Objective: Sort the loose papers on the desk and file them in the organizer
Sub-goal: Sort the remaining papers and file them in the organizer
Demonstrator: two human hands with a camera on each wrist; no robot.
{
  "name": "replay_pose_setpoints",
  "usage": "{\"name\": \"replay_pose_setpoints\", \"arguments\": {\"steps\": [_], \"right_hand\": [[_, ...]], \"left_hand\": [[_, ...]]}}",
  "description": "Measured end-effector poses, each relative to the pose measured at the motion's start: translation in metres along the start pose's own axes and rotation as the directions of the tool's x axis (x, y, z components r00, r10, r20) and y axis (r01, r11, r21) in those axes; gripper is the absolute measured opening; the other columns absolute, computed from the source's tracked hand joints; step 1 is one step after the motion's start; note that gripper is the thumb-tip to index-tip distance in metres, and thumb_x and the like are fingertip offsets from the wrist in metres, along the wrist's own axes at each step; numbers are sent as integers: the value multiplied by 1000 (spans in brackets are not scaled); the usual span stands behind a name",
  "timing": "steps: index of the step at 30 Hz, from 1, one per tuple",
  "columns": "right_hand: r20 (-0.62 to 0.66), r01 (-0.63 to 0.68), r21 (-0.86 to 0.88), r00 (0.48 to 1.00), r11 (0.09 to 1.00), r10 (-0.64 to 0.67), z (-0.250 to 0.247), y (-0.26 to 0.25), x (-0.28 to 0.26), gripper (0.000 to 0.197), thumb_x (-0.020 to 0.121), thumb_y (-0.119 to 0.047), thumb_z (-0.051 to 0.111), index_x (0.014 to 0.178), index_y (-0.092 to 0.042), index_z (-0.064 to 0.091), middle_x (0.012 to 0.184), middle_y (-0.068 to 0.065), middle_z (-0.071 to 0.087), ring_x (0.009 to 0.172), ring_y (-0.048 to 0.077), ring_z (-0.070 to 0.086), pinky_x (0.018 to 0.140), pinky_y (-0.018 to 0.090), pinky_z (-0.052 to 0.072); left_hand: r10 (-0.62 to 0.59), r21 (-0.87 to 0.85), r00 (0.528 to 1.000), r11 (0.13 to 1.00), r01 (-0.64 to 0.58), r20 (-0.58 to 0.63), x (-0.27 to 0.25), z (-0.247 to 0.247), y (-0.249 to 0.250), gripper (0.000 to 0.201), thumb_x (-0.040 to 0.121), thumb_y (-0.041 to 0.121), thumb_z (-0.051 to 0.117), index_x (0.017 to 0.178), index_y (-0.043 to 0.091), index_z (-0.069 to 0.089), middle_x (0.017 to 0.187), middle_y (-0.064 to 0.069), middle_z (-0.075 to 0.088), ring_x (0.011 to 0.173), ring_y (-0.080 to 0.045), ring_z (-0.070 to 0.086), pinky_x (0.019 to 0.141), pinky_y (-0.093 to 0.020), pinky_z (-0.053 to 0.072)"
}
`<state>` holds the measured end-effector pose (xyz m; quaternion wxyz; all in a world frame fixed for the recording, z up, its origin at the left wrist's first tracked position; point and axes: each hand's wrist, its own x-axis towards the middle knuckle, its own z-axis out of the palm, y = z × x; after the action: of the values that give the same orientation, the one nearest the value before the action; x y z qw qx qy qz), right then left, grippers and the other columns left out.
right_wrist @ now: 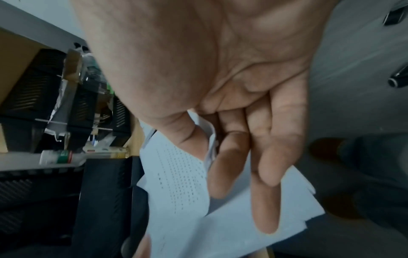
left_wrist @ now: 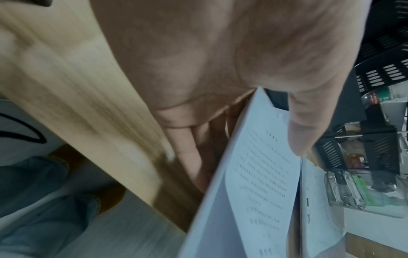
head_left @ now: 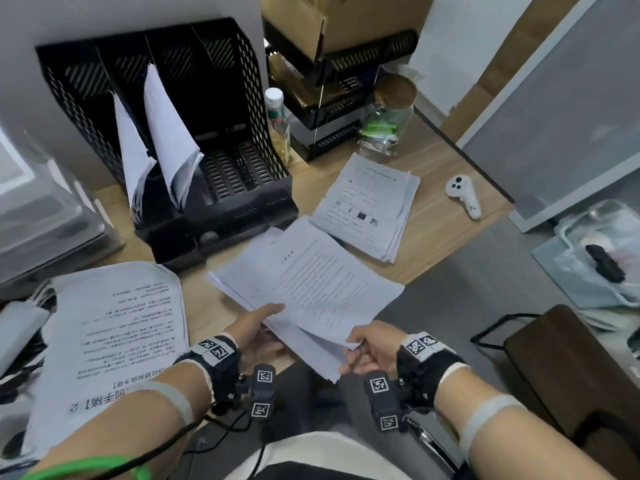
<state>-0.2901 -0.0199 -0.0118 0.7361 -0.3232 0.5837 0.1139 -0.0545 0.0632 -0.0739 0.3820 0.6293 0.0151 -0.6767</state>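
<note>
A stack of printed white papers [head_left: 311, 282] hangs over the desk's front edge, held by both hands. My left hand [head_left: 258, 322] pinches its near left edge, thumb on top [left_wrist: 300, 132] and fingers underneath. My right hand [head_left: 360, 344] pinches the near corner of the upper sheets [right_wrist: 183, 167], with its fingers beneath them. The black mesh organizer [head_left: 180, 133] stands at the back left, and two of its slots hold leaning paper bundles [head_left: 162, 133]. Another loose stack [head_left: 367, 206] lies on the desk to the right, and a large printed sheet pile [head_left: 114, 337] lies at the left.
Right of the organizer are a bottle [head_left: 277, 116], a black tray stack [head_left: 332, 109] and a clear jar [head_left: 388, 116]. A white controller [head_left: 462, 195] lies near the desk's right edge. A clear plastic box [head_left: 38, 209] sits far left; a dark chair [head_left: 571, 368] stands lower right.
</note>
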Motion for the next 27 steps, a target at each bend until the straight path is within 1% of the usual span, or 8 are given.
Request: {"name": "replay_pose_setpoints", "arguments": {"steps": [3, 6, 9, 13, 16, 20, 24, 27], "right_hand": [[43, 16, -39, 999, 999, -14, 12, 1, 0, 19, 96, -14, 46, 87, 0, 55, 51, 7, 61, 75, 30, 73, 52, 23, 53], [68, -20, -171, 997, 985, 32, 26, 2, -1, 25, 96, -20, 49, 80, -3, 57, 50, 6, 59, 66, 28, 72, 51, 24, 51], [-75, -114, -445, 993, 888, 90, 20, -5, 8, 41, 93, -44, 55, 72, -10, 59, 48, 1, 58, 46, 16, 61, 46, 22, 45], [-363, 18, -736, 834, 677, -416, -12, -34, 14, 33, 85, -44, 63, 98, -14, 56, 86, -1, 60, 74, 14, 59, 63, 27, 44], [-353, 162, -757, 713, 633, -605, -15, -68, 12, 58, 79, -33, 71, 127, -12, 47, 122, 6, 51, 110, 22, 56, 94, 36, 48], [-160, 372, -680, 765, 632, -623, 5, -107, 19, 86, 68, -32, 79, 142, -17, 37, 134, -6, 50, 130, 21, 50, 110, 46, 41], [-136, 673, -404, 626, 620, -768, 37, -132, 5, 46, 72, -18, 78, 116, -13, 67, 114, 5, 72, 108, 23, 67, 99, 50, 51], [-149, 799, -272, 515, 536, -844, 53, -143, -18, 19, 79, -17, 76, 99, -14, 74, 104, 9, 76, 102, 27, 69, 96, 53, 52]], "left_hand": [[21, 4, 1000, 1000, -21, 0, 0, 1, -6, 40, 78, 31, 82, 110, 13, 68, 106, -15, 78, 99, -37, 73, 89, -51, 59], [51, -5, 992, 999, -52, -118, 10, -4, -10, 26, 85, 20, 77, 105, 8, 65, 103, -20, 75, 80, -37, 72, 61, -41, 60], [125, 103, 970, 989, -105, -208, 21, -22, -9, 61, 72, 29, 83, 124, 5, 61, 119, -19, 72, 99, -42, 70, 84, -54, 59], [225, 208, 946, 962, -178, -232, 2, -36, 3, 55, 85, 17, 75, 134, 2, 56, 132, -18, 65, 114, -41, 64, 98, -57, 52], [275, 248, 943, 942, -226, -187, -16, -44, 7, 45, 86, 17, 74, 128, 8, 60, 129, -15, 67, 112, -38, 64, 98, -56, 52], [411, 265, 910, 885, -384, -54, -45, -48, 27, 36, 83, 27, 75, 115, 14, 67, 117, -7, 73, 107, -31, 69, 100, -56, 52], [623, 268, 781, 761, -591, -45, -77, -47, 60, 47, 67, 46, 78, 107, 21, 73, 113, -10, 75, 107, -28, 70, 97, -52, 54], [739, 254, 666, 666, -701, -101, -98, -49, 82, 23, 81, 25, 80, 101, 31, 72, 109, -3, 75, 104, -16, 69, 94, -37, 56]]}}
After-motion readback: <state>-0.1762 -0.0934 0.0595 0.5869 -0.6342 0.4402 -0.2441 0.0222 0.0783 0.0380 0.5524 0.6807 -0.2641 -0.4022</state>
